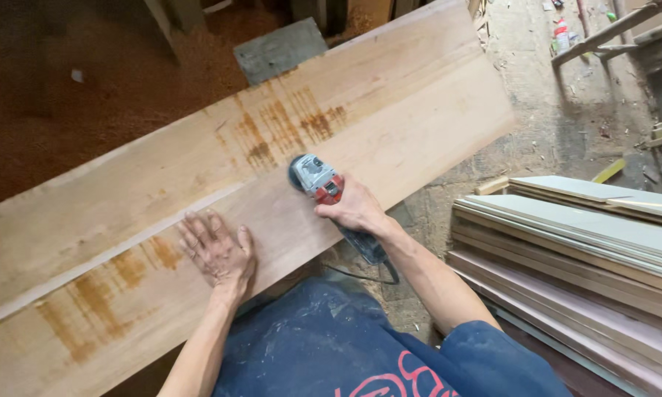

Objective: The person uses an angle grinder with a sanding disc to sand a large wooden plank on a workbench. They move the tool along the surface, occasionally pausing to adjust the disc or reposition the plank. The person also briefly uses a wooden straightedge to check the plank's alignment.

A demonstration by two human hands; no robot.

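A long pale wooden board (390,110) lies slantwise before me, with brown stains near its middle and near its left end. My right hand (357,209) grips an angle grinder (315,179) with a grey head and red body. The grinder's disc rests on the board's surface just below the middle stains. Its dark handle and cord (368,254) run back under my wrist. Flat on the wood to the left lies my left hand (217,251), fingers spread, holding nothing.
A stack of long planks (588,250) lies at the right, close to my right elbow. Sawdust covers the floor (88,81) at the upper left. A grey block (278,50) sits behind the board. Wooden frame parts (618,33) and debris are at the upper right.
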